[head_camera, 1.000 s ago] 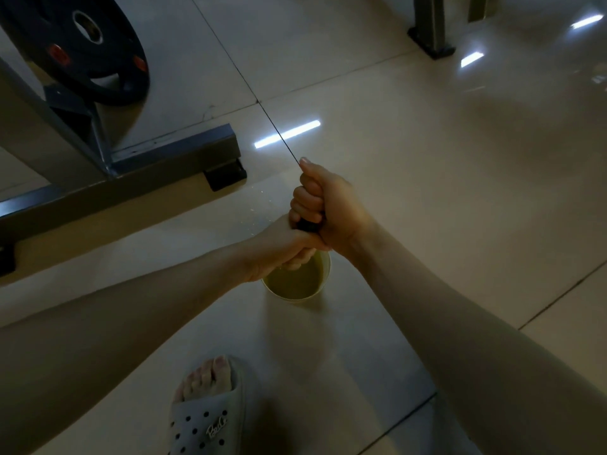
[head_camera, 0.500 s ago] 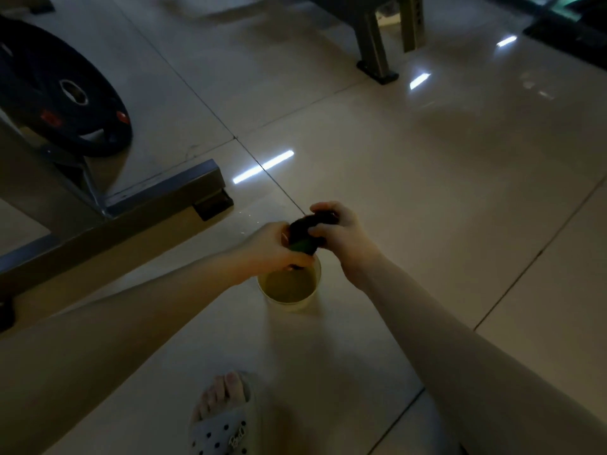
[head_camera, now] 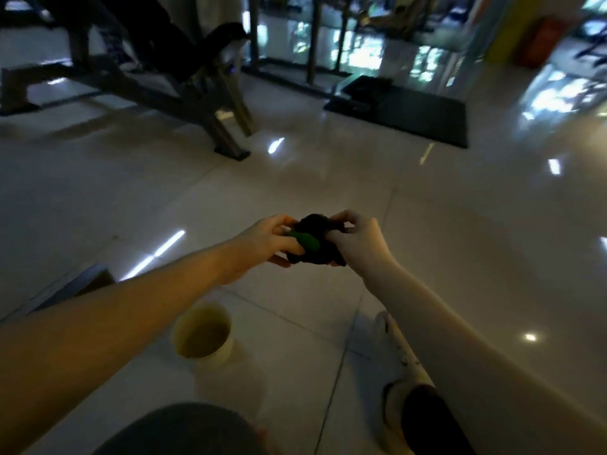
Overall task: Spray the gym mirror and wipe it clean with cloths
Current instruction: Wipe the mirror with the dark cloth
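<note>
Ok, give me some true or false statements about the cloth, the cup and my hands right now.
1. The left hand and the right hand both grip the dark cloth. True.
2. The dark cloth is dipped in the cup. False: it is held in the air, well clear of the cup.
3. The cup stands upright on the floor. True.
4. The cup looks red inside. False: it looks yellowish-green.
5. A black mat lies on the floor farther off. True.
</note>
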A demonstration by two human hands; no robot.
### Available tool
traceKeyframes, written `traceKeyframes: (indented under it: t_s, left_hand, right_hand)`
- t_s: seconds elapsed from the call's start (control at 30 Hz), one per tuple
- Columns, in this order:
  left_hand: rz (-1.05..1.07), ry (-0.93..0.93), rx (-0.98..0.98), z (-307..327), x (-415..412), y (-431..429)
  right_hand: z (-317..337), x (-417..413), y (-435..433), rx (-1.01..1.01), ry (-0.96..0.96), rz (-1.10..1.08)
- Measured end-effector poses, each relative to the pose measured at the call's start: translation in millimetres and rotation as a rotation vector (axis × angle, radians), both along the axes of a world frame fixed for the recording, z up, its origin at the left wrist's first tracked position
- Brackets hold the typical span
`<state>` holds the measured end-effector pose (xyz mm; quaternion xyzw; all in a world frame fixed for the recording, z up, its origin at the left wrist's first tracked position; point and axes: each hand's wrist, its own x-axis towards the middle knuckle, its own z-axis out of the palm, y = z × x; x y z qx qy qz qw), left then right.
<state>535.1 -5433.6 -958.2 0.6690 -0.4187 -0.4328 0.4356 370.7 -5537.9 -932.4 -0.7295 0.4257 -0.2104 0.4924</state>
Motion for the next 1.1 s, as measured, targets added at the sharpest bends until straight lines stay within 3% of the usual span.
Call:
traceKeyframes:
  t_s: [0.27, 0.57, 0.67, 0.8, 0.93, 1.1]
  left_hand:
    - [-0.223, 0.118, -0.232, 92.6, -128.1, -59.8]
    - [-0.513, 0.175, -0.41, 205.2, -267.6, -85.9]
    - [-0.62, 0.153, -0.399, 226.1, -333.6, -84.4]
    - [-0.734, 0.301, -0.28, 248.3, -415.2, -70.9]
    - [-1.005, 0.221, -0.284, 273.2, -490.9, -26.8]
    - [-1.066, 0.229, -0.377, 294.7, -547.5, -3.6]
  right_hand:
    - [106.3, -154.1, 12.3, -0.037, -0.145, -0.316]
    - [212.0, -302.9, 40.0, -0.22, -0.208, -0.567]
    - [227.5, -369.8, 67.9, -0.269, -0.31, -0.691]
    - [251.2, -436.1, 106.4, -0.226, -0.51, -0.787]
    - [276.0, -494.4, 142.9, -0.385, -0.294, -0.888]
    - [307.7, -543.5, 180.5, -0.396, -0.091, -0.823]
